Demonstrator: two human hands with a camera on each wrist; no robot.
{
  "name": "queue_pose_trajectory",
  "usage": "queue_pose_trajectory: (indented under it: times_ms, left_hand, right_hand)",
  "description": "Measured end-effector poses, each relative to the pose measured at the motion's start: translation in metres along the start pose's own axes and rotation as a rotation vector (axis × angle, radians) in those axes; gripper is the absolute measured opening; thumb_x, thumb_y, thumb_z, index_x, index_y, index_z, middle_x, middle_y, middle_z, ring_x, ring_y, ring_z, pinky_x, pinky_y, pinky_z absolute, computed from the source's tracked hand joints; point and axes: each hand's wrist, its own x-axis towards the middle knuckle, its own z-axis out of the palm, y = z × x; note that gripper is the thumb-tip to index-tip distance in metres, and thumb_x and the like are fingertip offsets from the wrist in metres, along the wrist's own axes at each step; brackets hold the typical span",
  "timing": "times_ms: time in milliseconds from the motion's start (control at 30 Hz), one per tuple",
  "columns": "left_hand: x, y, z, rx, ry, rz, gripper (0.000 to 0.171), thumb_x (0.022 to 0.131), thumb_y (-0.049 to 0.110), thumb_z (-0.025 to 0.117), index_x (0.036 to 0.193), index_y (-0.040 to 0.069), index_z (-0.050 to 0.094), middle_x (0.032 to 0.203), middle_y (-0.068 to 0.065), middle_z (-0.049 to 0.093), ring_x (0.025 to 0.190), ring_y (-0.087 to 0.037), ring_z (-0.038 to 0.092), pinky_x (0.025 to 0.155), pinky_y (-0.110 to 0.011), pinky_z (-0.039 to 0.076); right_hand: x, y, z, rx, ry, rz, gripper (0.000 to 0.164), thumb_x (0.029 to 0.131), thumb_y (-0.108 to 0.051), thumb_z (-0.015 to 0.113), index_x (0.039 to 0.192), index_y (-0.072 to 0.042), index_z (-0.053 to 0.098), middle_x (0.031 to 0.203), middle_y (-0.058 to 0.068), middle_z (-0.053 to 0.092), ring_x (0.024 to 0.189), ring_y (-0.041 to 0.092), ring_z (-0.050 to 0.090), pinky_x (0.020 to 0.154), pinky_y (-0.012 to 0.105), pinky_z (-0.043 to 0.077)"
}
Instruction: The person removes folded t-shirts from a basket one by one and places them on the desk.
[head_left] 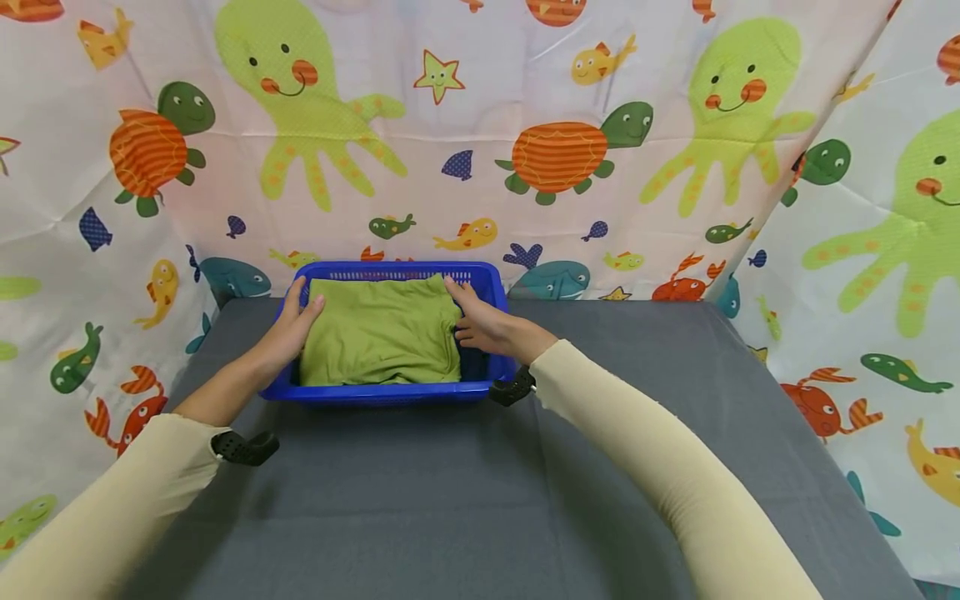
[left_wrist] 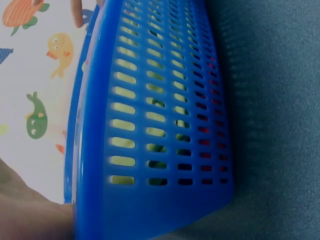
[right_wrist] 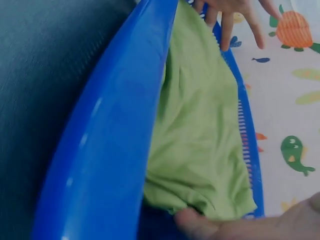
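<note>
A person's left hand point(head_left: 291, 332), fingers extended and gripping nothing, reaches over the left end of a blue perforated plastic basket point(head_left: 390, 391), beside the rumpled green cloth point(head_left: 382, 333) inside. The right hand point(head_left: 486, 327), loosely spread and ungripping, meets the cloth's right edge, where a narrow gap remains; grey tabletop point(head_left: 622, 358) stretches beyond.

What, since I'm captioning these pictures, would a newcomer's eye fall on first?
Probably the bright blue basket on the gray table, with green cloth lying inside it. The left hand and right hand are at the cloth's two ends. Behind rises a white backdrop printed with sea animals, large green octopuses among them.
</note>
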Motion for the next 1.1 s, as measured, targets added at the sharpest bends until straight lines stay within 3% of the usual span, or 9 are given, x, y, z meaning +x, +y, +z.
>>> queue_pose_trajectory:
  times_ms: [133,400,567,700,867,1100]
  left_hand:
    - [0.004,0.001,-0.001,-0.030,-0.028,-0.044,0.079,0.103,0.064,0.018,0.154,0.033,-0.034,0.166,-0.015,-0.029,0.155,-0.050,-0.008,0.110,-0.081,0.023]
    - [0.010,0.005,0.002,-0.043,-0.064,-0.048,0.083,0.103,0.064,0.025,0.153,0.034,-0.035,0.163,-0.004,-0.040,0.153,-0.044,-0.023,0.112,-0.082,0.010]
    - [0.010,0.007,0.005,-0.130,-0.019,-0.009,0.089,0.105,0.053,0.041,0.156,0.034,-0.030,0.163,-0.001,-0.038,0.153,-0.034,-0.029,0.121,-0.072,-0.001]
    - [0.007,0.006,0.006,-0.187,-0.018,-0.010,0.089,0.106,0.045,0.046,0.158,0.033,-0.026,0.164,0.000,-0.037,0.153,-0.033,-0.029,0.122,-0.070,-0.004]
    - [0.001,0.003,0.004,-0.181,-0.105,-0.029,0.086,0.107,0.039,0.046,0.160,0.033,-0.021,0.164,-0.002,-0.037,0.152,-0.037,-0.030,0.118,-0.075,-0.007]
    - [0.001,-0.002,0.005,-0.133,-0.233,-0.087,0.074,0.107,0.044,0.045,0.164,0.029,-0.001,0.168,-0.006,-0.028,0.153,-0.041,-0.026,0.116,-0.076,-0.008]
  right_hand:
    - [0.010,-0.001,0.007,0.026,0.044,0.070,0.090,0.102,-0.067,0.033,0.153,-0.037,-0.034,0.169,0.025,-0.001,0.156,0.043,0.015,0.127,0.053,0.020]
    - [0.021,-0.003,0.011,-0.005,0.084,0.102,0.093,0.100,-0.068,0.036,0.152,-0.039,-0.035,0.169,0.026,0.001,0.157,0.042,0.013,0.127,0.054,0.020]
    - [0.025,-0.003,0.011,-0.018,0.053,0.087,0.091,0.101,-0.064,0.041,0.151,-0.046,-0.033,0.171,0.013,-0.010,0.156,0.045,0.015,0.125,0.057,0.025]
    - [0.027,-0.001,0.012,-0.046,0.013,0.070,0.089,0.101,-0.060,0.045,0.152,-0.050,-0.027,0.171,0.006,-0.014,0.156,0.045,0.014,0.124,0.058,0.024]
    - [0.026,-0.001,0.013,-0.090,-0.051,0.021,0.085,0.103,-0.056,0.047,0.156,-0.050,-0.018,0.171,-0.001,-0.019,0.159,0.038,0.001,0.125,0.062,0.016]
    - [0.027,-0.001,0.013,-0.116,-0.140,0.002,0.075,0.105,-0.050,0.047,0.160,-0.047,-0.004,0.170,-0.007,-0.019,0.160,0.024,-0.009,0.128,0.059,0.008]
